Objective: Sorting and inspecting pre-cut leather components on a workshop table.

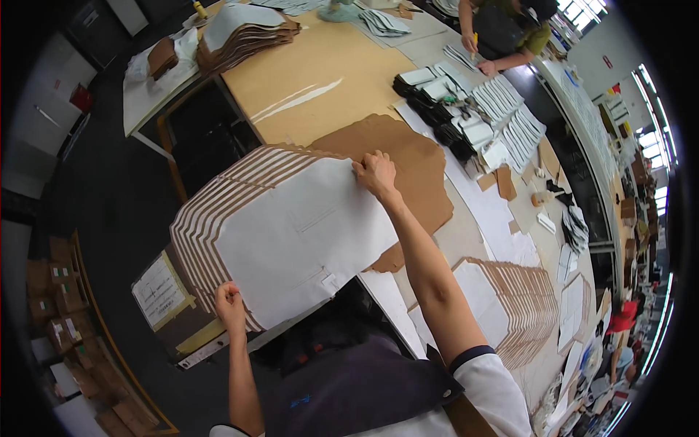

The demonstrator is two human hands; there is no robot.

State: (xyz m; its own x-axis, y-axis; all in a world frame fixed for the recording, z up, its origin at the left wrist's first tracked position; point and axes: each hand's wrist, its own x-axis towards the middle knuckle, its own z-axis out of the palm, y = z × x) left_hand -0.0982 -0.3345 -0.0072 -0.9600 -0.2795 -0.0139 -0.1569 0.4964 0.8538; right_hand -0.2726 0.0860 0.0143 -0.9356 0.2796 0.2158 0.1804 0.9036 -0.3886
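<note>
A large white panel with brown edges [306, 235] lies on top of a fanned stack of similar panels [218, 199], whose brown and white edges show as stripes. My left hand [230, 307] pinches at the near left edge of the stack; whether it grips only the top panel cannot be told. My right hand [377, 173] rests at the top panel's far right corner with bent fingers, and what its fingertips hold is hidden. Beneath and beyond the stack, an irregular brown sheet, like leather [404, 142], spreads over the table.
Right of my arm lies another fanned stack of panels [519, 306]. Farther off are black-and-white bundled pieces [448, 104] and a co-worker's hands [480, 60] with a yellow tool. Brown layered pieces [246, 38] sit at the far left; cardboard boxes [68, 295] stand below left.
</note>
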